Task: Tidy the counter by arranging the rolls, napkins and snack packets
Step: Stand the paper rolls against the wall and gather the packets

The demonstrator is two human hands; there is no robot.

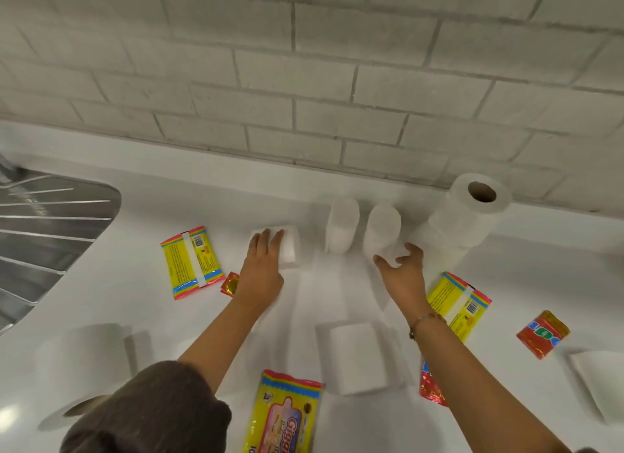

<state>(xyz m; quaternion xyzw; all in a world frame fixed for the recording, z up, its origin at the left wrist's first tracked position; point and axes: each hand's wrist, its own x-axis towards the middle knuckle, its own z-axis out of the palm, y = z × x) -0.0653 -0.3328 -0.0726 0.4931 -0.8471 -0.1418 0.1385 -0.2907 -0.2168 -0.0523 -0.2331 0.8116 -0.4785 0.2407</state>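
On the counter [320,304], the left hand [261,270] lay with its fingertips [270,235] on a napkin stack [287,246]. Right of those fingertips stood two upright napkin packs [342,224], the second [381,229] touching the right hand's fingers [410,250]. Just beyond and right of those fingers rose stacked rolls [469,213] against the wall [304,81]. Left of the left fingers lay a snack packet [190,262]; nearer than both hands, another napkin stack [358,354] and a larger packet [287,415]. A sink drainer [44,233] sat far left.

Head camera looks steeply down, close over the counter [209,196].
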